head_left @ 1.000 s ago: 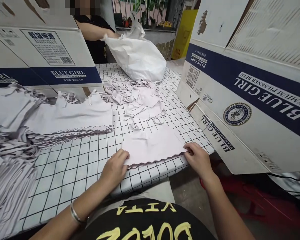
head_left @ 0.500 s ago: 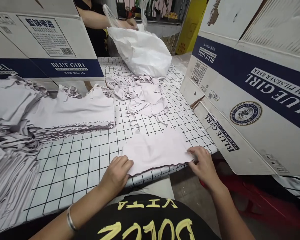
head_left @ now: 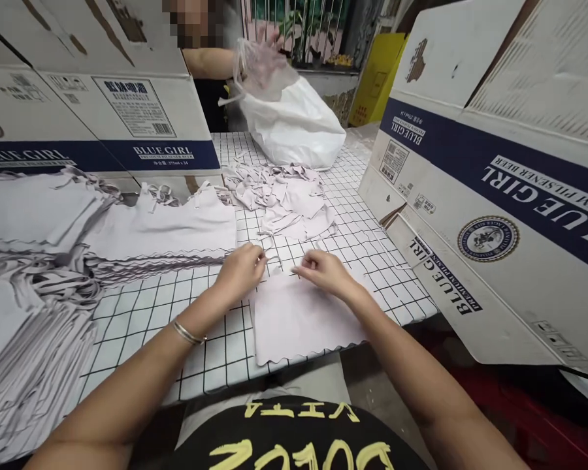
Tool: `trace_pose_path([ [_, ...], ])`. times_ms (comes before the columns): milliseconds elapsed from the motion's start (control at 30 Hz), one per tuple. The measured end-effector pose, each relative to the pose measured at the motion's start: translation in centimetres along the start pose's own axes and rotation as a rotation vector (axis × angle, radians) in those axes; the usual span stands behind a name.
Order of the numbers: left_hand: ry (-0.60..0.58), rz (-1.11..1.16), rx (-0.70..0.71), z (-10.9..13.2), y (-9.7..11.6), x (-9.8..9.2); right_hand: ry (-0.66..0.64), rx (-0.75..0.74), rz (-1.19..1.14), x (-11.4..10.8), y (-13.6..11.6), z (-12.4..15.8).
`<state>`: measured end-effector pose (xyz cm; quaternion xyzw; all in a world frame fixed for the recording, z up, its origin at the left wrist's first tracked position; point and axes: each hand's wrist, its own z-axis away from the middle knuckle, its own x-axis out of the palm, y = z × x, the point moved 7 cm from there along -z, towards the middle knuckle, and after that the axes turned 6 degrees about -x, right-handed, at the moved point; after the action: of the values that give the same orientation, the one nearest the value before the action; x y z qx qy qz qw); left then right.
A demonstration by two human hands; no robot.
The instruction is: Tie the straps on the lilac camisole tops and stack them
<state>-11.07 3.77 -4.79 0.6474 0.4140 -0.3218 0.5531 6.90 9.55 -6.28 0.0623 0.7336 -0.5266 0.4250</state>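
A pale pink camisole (head_left: 304,320) lies flat on the checked table in front of me, its wavy hem near the table's edge. At its upper left, my left hand (head_left: 242,271) is closed, pinching a thin strap (head_left: 273,258) between thumb and finger. My right hand (head_left: 326,273) is over the camisole's upper edge, fingers curled and fingertips together; whatever they grip is hidden. Just beyond both hands is a loose heap of matching camisoles (head_left: 296,199) with tangled straps.
Neat stacks of the same garments (head_left: 166,228) and folded pieces (head_left: 44,359) fill the left side. Beer cartons stand at left (head_left: 166,114) and right (head_left: 431,196). Across the checked table (head_left: 210,356), a co-worker's arm (head_left: 210,63) reaches to a white plastic bag (head_left: 294,117).
Both my hands have moved from the camisole's lower corners up to its top edge and closer together. The left now pinches a strap. The co-worker's hand has shifted at the bag.
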Motion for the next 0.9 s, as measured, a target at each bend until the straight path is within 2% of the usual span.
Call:
trace_pose_path([
  [67, -0.098, -0.036, 0.091, 0.7, 1.7, 1.5, 0.016, -0.071, -0.039, 3.0, -0.9, -5.5],
  [100, -0.173, -0.044, 0.168, 1.8, 2.7, 2.5, -0.031, -0.047, -0.107, 4.6, -0.7, -7.8],
  [167, -0.302, -0.047, 0.307, 4.8, 4.2, 4.5, -0.133, 0.048, -0.261, 7.0, 0.0, -11.0],
  [233, -0.368, -0.035, 0.366, 7.2, 4.7, 5.8, -0.199, 0.147, -0.397, 8.2, 0.6, -12.8],
  [300, -0.383, -0.021, 0.365, 8.3, 4.6, 6.4, -0.22, 0.196, -0.495, 7.9, 0.7, -14.1],
  [400, -0.405, -0.015, 0.358, 8.3, 4.1, 6.6, -0.22, 0.257, -0.645, 6.1, 0.5, -15.7],
  [500, -0.432, 0.008, 0.352, 7.8, 3.9, 6.6, -0.152, 0.283, -0.743, 3.4, -0.2, -17.3],
  [567, -0.468, 0.05, 0.327, 7.6, 3.9, 6.6, -0.056, 0.272, -0.811, 1.4, -1.0, -17.6],
  [667, -0.517, 0.267, 0.172, 6.8, 3.9, 6.0, 0.113, 0.178, -0.922, -1.2, -3.0, -15.5],
  [733, -0.564, 0.653, -0.099, 5.9, 3.3, 5.7, 0.186, 0.06, -0.925, -2.3, -4.9, -11.7],
  [800, -0.665, 1.189, -0.441, 5.6, 3.0, 6.2, 0.204, -0.061, -0.866, -2.9, -6.8, -6.3],
  [833, -0.716, 1.448, -0.585, 5.6, 3.2, 6.6, 0.175, -0.102, -0.843, -3.0, -7.5, -3.3],
  [867, -0.751, 1.669, -0.693, 5.5, 3.5, 6.9, 0.087, -0.117, -0.816, -2.7, -8.0, -0.4],
  [900, -0.755, 1.844, -0.762, 5.4, 3.7, 7.2, -0.078, -0.108, -0.772, -2.0, -8.4, 2.4],
])
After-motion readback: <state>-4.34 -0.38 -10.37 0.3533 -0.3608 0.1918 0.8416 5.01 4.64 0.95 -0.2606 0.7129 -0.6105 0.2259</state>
